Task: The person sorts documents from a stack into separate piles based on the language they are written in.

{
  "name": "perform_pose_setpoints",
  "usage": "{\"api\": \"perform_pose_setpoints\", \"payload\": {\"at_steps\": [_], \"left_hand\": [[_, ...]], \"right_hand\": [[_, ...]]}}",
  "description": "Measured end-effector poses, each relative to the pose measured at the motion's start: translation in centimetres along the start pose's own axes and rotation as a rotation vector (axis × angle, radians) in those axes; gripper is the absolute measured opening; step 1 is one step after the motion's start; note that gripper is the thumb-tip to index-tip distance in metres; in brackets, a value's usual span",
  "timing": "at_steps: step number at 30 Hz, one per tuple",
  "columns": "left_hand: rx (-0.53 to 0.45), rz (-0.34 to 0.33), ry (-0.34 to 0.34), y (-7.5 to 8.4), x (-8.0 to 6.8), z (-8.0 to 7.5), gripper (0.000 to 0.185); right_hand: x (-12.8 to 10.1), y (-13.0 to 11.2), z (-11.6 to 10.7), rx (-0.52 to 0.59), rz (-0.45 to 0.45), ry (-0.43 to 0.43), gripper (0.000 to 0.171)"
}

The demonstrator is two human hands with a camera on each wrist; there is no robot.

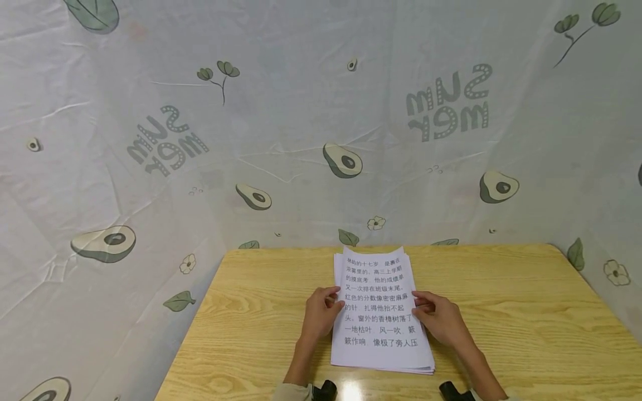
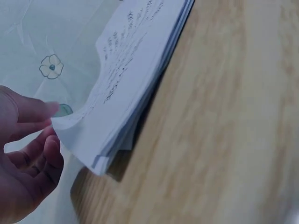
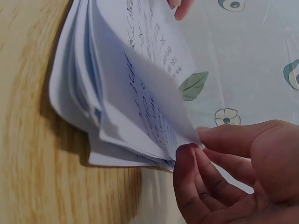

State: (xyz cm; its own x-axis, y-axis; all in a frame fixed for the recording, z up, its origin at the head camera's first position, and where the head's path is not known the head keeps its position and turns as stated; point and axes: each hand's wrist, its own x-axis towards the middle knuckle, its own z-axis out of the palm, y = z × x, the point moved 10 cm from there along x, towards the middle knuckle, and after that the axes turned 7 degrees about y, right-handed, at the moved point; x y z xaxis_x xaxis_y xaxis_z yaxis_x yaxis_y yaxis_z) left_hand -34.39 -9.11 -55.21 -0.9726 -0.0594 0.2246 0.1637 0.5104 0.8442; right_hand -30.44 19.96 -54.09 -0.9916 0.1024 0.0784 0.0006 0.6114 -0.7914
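Left hand point(image 1: 321, 314): pinching the left edge of the top sheet.
Right hand point(image 1: 441, 320): pinching the right edge of the same sheet.
Stack point(image 1: 378, 312): loose printed paper, between both hands on the desk point(image 1: 526, 323).
Handling: light, floppy, slippery sheets; likely best taken at the edges.
Behind the stack: avocado-print cloth point(image 1: 301, 139).

Even, bright, diffuse light; glare spot on table point(image 1: 351, 390) near edge; wide-angle bending; wrist views motion-blurred.
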Motion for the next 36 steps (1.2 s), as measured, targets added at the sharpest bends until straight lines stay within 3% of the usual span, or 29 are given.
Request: {"api": "perform_pose_setpoints", "payload": {"at_steps": [13,19,23,36], "left_hand": [[0.000,-0.013,0.135,-1.0,-0.3,-2.7,0.036],[-0.036,-0.039,0.070,-1.0,0.1,-1.3,0.035],[-0.045,-0.030,0.061,-0.6,0.5,-1.1,0.035],[-0.093,-0.065,0.048,-1.6,0.9,-2.2,0.037]], "right_hand": [[0.7,-0.7,1.8,0.065,0.005,-0.007,0.045],[0.3,0.4,0.7,0.048,0.055,-0.001,0.045],[0.1,0.5,0.2,0.062,0.062,-0.003,0.046],[-0.1,0.2,0.3,0.156,0.105,-0.004,0.047]]}}
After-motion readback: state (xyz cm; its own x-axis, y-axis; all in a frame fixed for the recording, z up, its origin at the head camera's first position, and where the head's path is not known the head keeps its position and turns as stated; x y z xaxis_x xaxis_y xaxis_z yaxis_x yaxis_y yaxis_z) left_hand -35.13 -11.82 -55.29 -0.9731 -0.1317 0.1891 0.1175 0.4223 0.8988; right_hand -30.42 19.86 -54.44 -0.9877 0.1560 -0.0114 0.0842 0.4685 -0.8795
